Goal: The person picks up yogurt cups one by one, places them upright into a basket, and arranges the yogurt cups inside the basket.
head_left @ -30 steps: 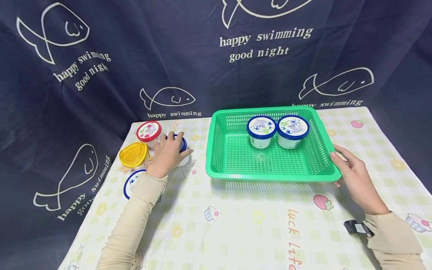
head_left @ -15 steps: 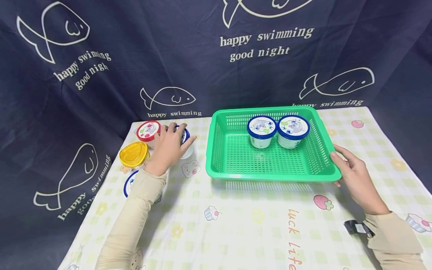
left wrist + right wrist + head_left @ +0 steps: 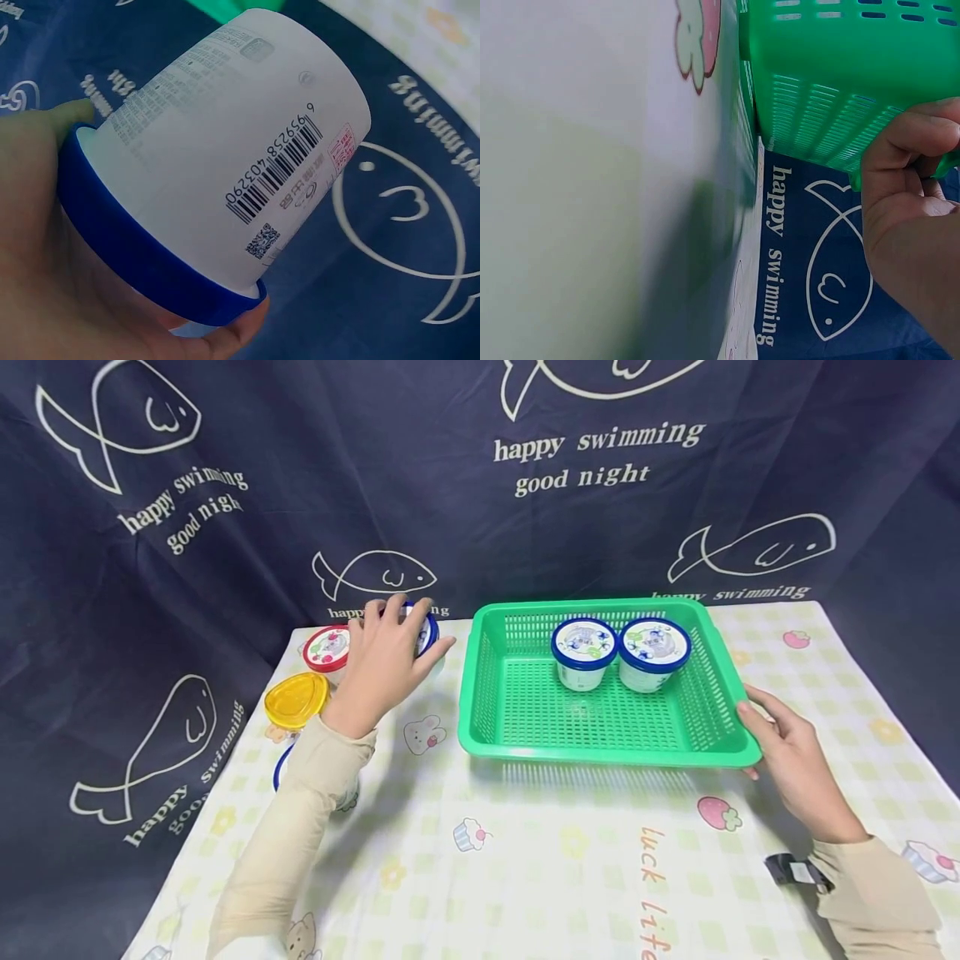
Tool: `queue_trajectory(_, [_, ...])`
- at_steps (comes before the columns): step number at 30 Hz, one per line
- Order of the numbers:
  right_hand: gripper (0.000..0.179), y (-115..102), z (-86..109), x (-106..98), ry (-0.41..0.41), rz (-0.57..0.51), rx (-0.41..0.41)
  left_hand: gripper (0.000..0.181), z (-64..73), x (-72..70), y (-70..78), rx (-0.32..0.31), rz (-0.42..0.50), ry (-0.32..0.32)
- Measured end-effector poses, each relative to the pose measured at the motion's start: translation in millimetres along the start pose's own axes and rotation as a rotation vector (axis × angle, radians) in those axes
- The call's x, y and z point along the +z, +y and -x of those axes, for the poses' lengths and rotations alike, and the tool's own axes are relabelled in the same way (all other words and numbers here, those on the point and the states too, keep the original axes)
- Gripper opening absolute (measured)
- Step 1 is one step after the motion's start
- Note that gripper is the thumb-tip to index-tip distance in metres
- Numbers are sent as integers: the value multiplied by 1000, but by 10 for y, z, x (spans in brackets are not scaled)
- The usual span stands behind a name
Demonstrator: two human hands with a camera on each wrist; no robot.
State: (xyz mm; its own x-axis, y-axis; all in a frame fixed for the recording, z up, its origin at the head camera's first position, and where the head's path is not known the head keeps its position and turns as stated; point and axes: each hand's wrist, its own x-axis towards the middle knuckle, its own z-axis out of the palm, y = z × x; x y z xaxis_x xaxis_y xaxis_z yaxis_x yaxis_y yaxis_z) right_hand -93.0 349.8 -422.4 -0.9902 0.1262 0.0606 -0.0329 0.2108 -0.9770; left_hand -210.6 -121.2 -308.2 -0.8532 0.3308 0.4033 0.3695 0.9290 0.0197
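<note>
Gripping a white tub (image 3: 232,150) by its blue lid, the left hand (image 3: 386,664) holds it near the table's back edge, apart from the green basket (image 3: 600,756). Digits "6 959258 403290" run beside its barcode. Toward the basket's back right, one blue-lidded tub (image 3: 584,652) stands beside another (image 3: 654,653); slotted floor shows left and in front. The right hand (image 3: 787,756) clasps the right rim. Near the table's left edge sit a red-lidded tub (image 3: 326,649), a yellow-lidded tub (image 3: 296,700) and a partly hidden blue-rimmed tub (image 3: 281,768). The tablecloth (image 3: 540,860) reads "luck life"; the curtain (image 3: 465,527), "happy swimming good night".
</note>
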Motion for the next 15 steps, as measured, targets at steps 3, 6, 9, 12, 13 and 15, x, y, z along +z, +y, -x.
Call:
queue_trajectory(3, [54, -2, -1, 6, 4, 33, 6, 66, -64, -85, 92, 27, 10, 10])
queue_trajectory(6, [55, -6, -5, 11, 7, 62, 14, 66, -123, -152, 190, 50, 16, 6])
queue_trajectory(9, [55, -9, -8, 13, 6, 61, 16, 66, -179, -184, 274, 77, 19, 6])
queue_trajectory(12, [55, -11, -7, 12, 4, 28, 16, 68, -236, -183, 335, 112, 20, 6])
queue_trajectory(13, [54, -11, -6, 11, 2, 15, 16, 68, -256, -176, 349, 123, 24, 7])
queue_trajectory(15, [54, -10, -3, 10, 0, -7, 17, 69, -293, -157, 367, 138, 33, -4])
